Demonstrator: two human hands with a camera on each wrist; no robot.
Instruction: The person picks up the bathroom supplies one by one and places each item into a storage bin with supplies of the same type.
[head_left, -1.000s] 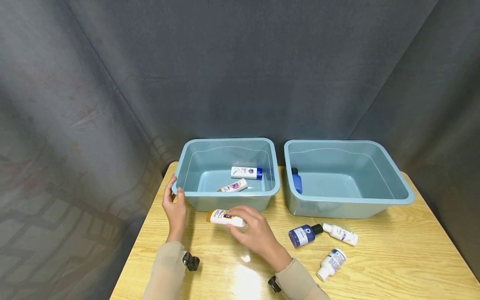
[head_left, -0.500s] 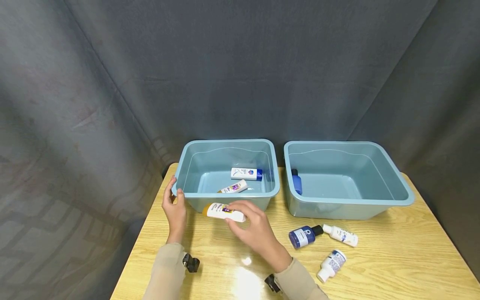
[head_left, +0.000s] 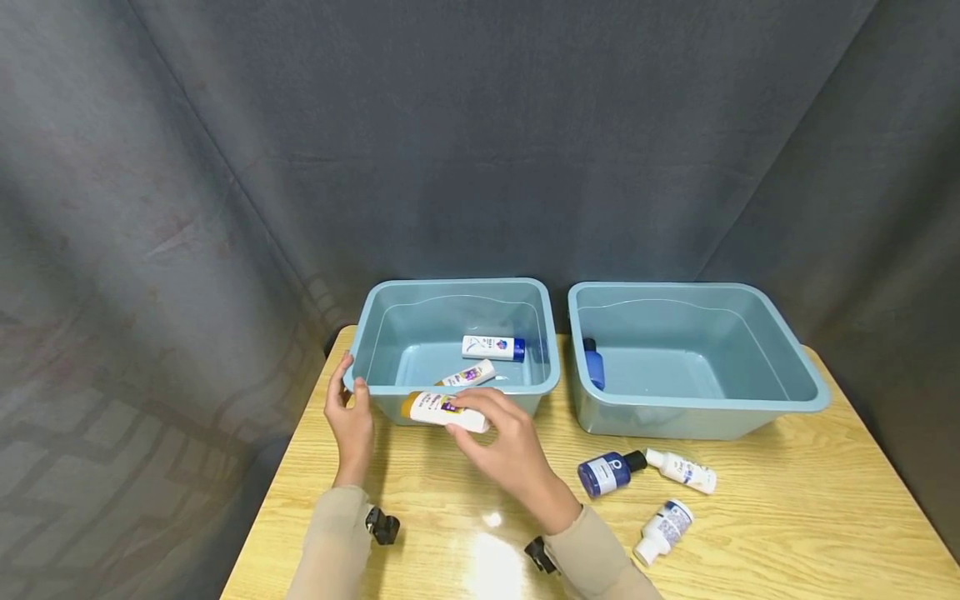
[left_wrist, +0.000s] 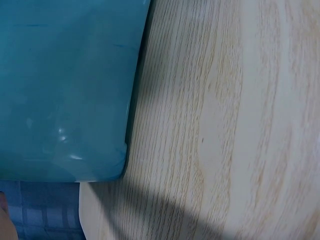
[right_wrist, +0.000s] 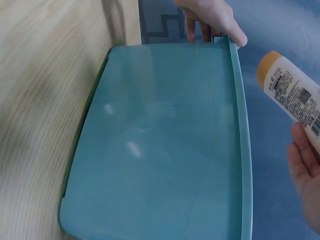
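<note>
My right hand (head_left: 510,446) pinches a white bottle with an orange cap (head_left: 442,410) between thumb and fingers. The bottle is held aloft in front of the left blue bin (head_left: 453,293), its capped end pointing left near the front rim. In the right wrist view the back label of the bottle (right_wrist: 295,92) shows. My left hand (head_left: 351,425) grips the bin's front left corner, thumb in front of the rim. Inside that bin lie a white bottle with a blue cap (head_left: 491,347) and a second orange-capped white bottle (head_left: 468,374), partly hidden by the front wall.
A second blue bin (head_left: 697,402) stands to the right, with a blue bottle (head_left: 594,367) against its left wall. On the wooden table (head_left: 795,500) lie a dark blue bottle (head_left: 606,473), a white bottle (head_left: 684,470) and another white bottle (head_left: 663,531). Grey curtain (head_left: 480,150) hangs behind.
My right hand has raised the orange-capped bottle and carried it slightly left, up to the level of the bin's front rim. The left hand has stayed at the corner.
</note>
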